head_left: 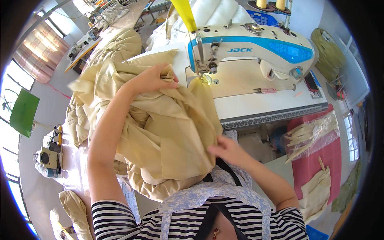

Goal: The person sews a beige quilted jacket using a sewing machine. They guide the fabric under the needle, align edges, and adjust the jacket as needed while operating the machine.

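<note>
A large bunched piece of beige fabric spills over the front of the sewing table and down into my lap. One edge of it runs up to the presser foot area of a white and blue sewing machine, where a small lamp lights it yellow. My left hand is closed on a fold of the fabric, left of the needle. Lower down, near the table's front edge, my right hand pinches the right edge of the same fabric. Pink-handled thread snips lie on the machine bed.
A ruler strip edges the table. A yellow strip hangs above the machine head. On the right, a plastic bag of fabric strips rests on red cloth. More beige fabric is heaped at the back left, and another machine stands left.
</note>
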The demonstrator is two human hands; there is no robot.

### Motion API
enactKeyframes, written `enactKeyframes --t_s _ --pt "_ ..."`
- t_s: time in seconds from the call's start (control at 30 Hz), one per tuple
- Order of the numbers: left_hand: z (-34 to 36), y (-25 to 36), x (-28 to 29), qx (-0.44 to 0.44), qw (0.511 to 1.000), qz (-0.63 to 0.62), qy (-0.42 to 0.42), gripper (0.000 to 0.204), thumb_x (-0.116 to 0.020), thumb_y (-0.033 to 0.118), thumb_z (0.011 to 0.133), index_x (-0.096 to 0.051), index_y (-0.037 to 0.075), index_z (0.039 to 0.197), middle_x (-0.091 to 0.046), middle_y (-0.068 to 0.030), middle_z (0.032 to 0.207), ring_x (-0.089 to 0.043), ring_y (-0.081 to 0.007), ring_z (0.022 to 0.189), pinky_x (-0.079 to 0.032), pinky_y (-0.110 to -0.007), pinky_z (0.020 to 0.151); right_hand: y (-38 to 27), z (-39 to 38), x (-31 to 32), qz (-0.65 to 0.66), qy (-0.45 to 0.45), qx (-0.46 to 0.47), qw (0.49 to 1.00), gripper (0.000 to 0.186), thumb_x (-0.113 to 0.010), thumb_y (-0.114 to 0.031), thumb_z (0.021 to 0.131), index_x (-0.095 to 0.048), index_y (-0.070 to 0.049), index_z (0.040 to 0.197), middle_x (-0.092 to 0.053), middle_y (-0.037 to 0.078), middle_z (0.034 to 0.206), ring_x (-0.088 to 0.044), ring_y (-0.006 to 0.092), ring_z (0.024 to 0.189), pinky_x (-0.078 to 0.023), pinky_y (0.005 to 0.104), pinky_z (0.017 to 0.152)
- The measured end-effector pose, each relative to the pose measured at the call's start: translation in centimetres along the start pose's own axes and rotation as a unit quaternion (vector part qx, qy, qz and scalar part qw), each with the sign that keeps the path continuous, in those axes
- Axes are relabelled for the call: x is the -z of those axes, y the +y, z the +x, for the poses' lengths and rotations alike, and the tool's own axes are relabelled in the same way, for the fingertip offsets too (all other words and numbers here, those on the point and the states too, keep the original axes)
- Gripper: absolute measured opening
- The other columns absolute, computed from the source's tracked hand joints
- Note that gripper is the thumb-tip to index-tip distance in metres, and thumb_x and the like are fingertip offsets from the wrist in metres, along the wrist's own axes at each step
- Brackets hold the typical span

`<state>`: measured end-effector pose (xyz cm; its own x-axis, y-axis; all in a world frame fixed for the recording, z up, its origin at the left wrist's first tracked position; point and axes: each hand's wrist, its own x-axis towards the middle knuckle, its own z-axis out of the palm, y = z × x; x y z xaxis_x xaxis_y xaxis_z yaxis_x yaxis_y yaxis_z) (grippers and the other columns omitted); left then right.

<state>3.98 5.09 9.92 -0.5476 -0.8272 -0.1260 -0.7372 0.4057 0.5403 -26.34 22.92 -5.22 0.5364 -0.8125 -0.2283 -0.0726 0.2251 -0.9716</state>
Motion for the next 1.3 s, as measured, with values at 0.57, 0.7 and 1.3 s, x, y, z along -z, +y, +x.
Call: enactKeyframes --t_s 0.57,0.7,1.3 --pt "-3.2 2.8 3.5 0.050 0.998 -0.034 -0.027 0.035 -0.061 0.011 0.095 -0.066 0.010 0.130 -0.065 -0.0005 0.124 -0.058 -0.0131 0.107 -0.046 -0.027 0.095 -7.4 11.2 1.2 -0.242 0.115 0.201 0.942 0.046 -0.071 -0.035 0.092 -0.063 -0.007 0.127 -0.069 0.011 0.119 -0.063 0.0298 0.116 -0.051 0.0409 0.097" --pt "-3.7 2.7 2.7 -0.018 0.999 0.046 -0.001 0.050 -0.056 -0.004 0.086 -0.066 0.012 0.132 -0.063 -0.0045 0.132 -0.059 -0.0197 0.109 -0.048 -0.032 0.097 -6.0 9.9 0.0 -0.272 0.147 0.299 0.903 0.055 -0.073 -0.032 0.090 -0.057 -0.009 0.138 -0.062 0.012 0.130 -0.060 0.0312 0.119 -0.050 0.0419 0.099" --pt "3.8 6.7 -4.7 0.017 0.966 0.163 0.199 0.025 -0.057 0.029 0.103 -0.070 0.009 0.105 -0.069 -0.0099 0.078 -0.066 -0.0278 0.071 -0.053 -0.041 0.072 -4.3 7.2 4.9 0.200 -0.091 0.029 0.975 0.045 -0.056 -0.030 0.106 -0.059 0.003 0.136 -0.069 0.005 0.124 -0.065 0.0105 0.109 -0.053 0.0291 0.092"
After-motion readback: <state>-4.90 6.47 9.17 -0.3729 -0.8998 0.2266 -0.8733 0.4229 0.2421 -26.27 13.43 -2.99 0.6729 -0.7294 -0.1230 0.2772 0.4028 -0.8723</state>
